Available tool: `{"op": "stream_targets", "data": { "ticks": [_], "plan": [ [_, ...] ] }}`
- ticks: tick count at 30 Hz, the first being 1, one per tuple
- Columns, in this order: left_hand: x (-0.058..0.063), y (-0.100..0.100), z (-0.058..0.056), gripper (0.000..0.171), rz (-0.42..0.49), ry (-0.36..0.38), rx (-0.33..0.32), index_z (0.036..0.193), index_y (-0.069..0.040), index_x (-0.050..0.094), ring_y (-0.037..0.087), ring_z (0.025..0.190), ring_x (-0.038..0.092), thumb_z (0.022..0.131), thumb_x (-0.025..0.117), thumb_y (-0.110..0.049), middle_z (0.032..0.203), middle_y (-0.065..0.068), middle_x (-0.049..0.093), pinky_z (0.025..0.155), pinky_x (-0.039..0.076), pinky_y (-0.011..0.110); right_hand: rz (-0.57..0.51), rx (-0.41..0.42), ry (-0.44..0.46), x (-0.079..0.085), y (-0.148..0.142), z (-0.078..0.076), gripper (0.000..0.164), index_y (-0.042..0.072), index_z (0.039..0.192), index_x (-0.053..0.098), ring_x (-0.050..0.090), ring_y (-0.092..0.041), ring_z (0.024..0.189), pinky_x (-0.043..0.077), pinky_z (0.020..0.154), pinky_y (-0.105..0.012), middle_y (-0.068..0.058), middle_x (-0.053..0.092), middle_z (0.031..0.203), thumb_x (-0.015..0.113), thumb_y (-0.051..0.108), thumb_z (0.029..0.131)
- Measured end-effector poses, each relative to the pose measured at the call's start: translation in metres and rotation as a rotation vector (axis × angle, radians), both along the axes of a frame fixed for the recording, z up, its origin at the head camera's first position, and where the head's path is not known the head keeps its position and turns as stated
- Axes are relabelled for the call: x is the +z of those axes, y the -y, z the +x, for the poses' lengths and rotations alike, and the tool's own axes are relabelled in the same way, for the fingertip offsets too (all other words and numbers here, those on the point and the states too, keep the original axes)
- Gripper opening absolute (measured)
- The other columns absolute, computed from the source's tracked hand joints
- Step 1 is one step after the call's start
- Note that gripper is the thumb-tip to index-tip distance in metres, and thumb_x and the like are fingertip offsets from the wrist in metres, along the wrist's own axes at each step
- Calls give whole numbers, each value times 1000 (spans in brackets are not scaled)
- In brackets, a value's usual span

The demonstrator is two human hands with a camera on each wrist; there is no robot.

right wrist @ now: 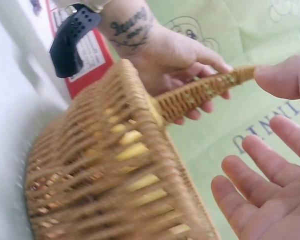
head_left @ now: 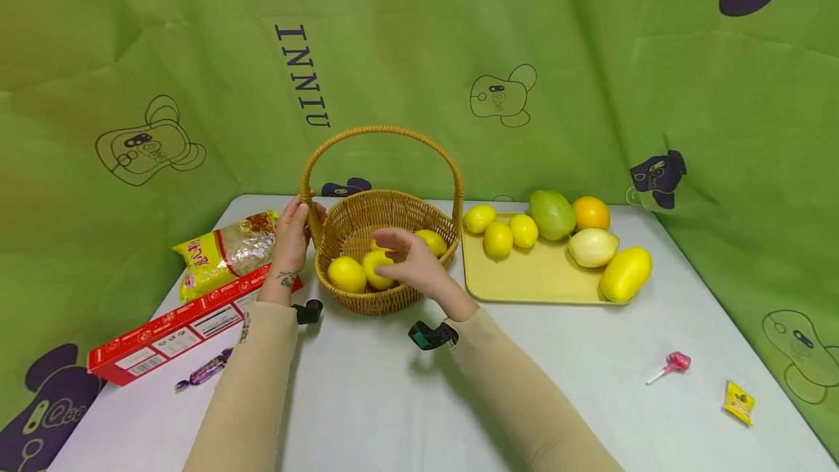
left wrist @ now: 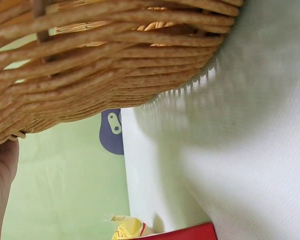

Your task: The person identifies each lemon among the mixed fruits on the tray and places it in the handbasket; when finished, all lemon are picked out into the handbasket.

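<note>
A woven wicker basket (head_left: 373, 302) with a tall arched handle (head_left: 382, 130) stands on the white table. Inside it lie several lemons, one lemon (head_left: 347, 274) at the front left and another (head_left: 430, 242) at the right. My left hand (head_left: 293, 233) grips the handle near its left base; in the right wrist view, the left hand (right wrist: 175, 62) has its thumb and fingers on either side of it. Above the basket's front, my right hand (head_left: 414, 262) partly covers the lemons in the head view. The right hand (right wrist: 270, 185) has its fingers spread, with nothing in them.
Right of the basket, a yellow tray (head_left: 524, 282) bears several lemons, a green mango-shaped fruit (head_left: 551, 215), an orange (head_left: 591, 214) and two yellowish fruits. A snack bag (head_left: 229, 253), red box (head_left: 177, 323) and purple candy (head_left: 205, 370) lie left. A lollipop (head_left: 676, 363) and yellow packet (head_left: 739, 403) lie right.
</note>
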State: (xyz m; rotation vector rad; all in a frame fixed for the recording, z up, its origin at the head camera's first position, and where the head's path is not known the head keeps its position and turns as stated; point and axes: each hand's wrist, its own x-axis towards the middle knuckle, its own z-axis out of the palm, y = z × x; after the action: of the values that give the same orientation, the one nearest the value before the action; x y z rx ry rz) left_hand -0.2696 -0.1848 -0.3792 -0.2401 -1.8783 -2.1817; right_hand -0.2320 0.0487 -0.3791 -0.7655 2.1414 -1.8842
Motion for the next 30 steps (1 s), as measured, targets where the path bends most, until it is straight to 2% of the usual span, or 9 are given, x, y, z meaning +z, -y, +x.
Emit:
{"op": "stream_targets", "data": {
  "ticks": [8, 14, 21, 24, 26, 30],
  "plan": [
    [-11, 5, -10, 25, -14, -14, 1, 121, -20, 50, 16, 94, 53, 101, 34, -25, 96, 3, 55, 84, 46, 24, -219, -142, -17, 4, -40, 4, 49, -9, 124, 46, 43, -39, 123, 34, 103, -52, -26, 48, 129, 62, -11, 78],
    [-12, 4, -11, 31, -38, -22, 15, 123, -18, 50, 16, 94, 53, 100, 38, -34, 98, 5, 54, 85, 45, 23, -329, -319, 51, 2, -75, 3, 50, -10, 125, 44, 45, -36, 122, 37, 103, -45, -28, 46, 130, 59, -16, 78],
    [-10, 4, -9, 31, -30, -32, 16, 122, -17, 50, 17, 94, 54, 100, 38, -34, 97, 6, 54, 83, 46, 23, -403, -579, 44, -9, -109, -16, 49, -7, 126, 44, 48, -30, 120, 43, 98, -31, -15, 52, 122, 58, -14, 79],
    [-10, 4, -9, 29, -17, -32, 15, 121, -18, 51, 17, 93, 54, 100, 38, -33, 96, 5, 55, 83, 47, 23, -401, -684, 36, -16, -117, -26, 49, -7, 125, 45, 45, -32, 123, 45, 94, -28, -21, 49, 126, 59, -13, 79],
    [-11, 4, -9, 28, -1, -34, 10, 120, -19, 52, 17, 92, 54, 99, 39, -33, 96, 4, 55, 82, 47, 23, -405, -728, 35, -20, -119, -31, 49, -8, 125, 45, 43, -34, 124, 44, 95, -29, -23, 49, 127, 60, -13, 79],
    [-13, 4, -10, 27, 23, -44, -9, 118, -20, 53, 16, 91, 54, 99, 39, -33, 95, 3, 56, 82, 47, 24, -396, -787, 36, -31, -122, -40, 50, -12, 124, 43, 39, -38, 127, 33, 106, -42, -27, 45, 128, 60, -14, 77]
  ]
}}
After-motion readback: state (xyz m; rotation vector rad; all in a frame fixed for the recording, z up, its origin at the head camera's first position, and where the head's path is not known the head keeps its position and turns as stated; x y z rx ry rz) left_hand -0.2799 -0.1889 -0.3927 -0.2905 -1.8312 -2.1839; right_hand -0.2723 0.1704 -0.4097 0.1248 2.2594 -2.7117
